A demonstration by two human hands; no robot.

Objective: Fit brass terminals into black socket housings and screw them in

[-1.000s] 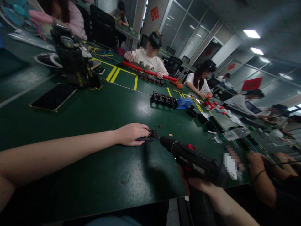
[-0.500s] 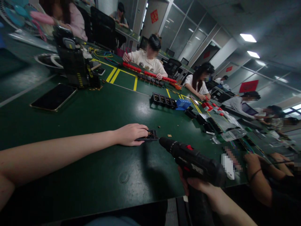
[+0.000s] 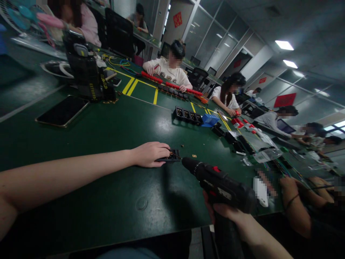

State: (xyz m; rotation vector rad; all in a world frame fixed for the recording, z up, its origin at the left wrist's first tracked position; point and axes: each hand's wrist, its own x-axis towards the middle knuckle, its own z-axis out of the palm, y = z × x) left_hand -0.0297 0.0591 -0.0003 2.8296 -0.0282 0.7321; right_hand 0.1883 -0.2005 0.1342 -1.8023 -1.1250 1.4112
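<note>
My left hand (image 3: 149, 154) lies on the green table (image 3: 107, 187), its fingers closed on a small black socket part (image 3: 172, 156) and pressing it down. My right hand (image 3: 229, 212) grips the handle of a black cordless screwdriver (image 3: 218, 183) with red trim. The tool's thin bit points left into the near edge of the socket part. A tiny brass piece (image 3: 194, 156) lies just right of the part.
A phone (image 3: 62, 110) lies at the left, behind it a black box (image 3: 86, 68). A row of black sockets (image 3: 188, 115) and a blue bin (image 3: 210, 119) sit further back. Several people work along the far side. Another person's arm (image 3: 293, 201) rests at the right.
</note>
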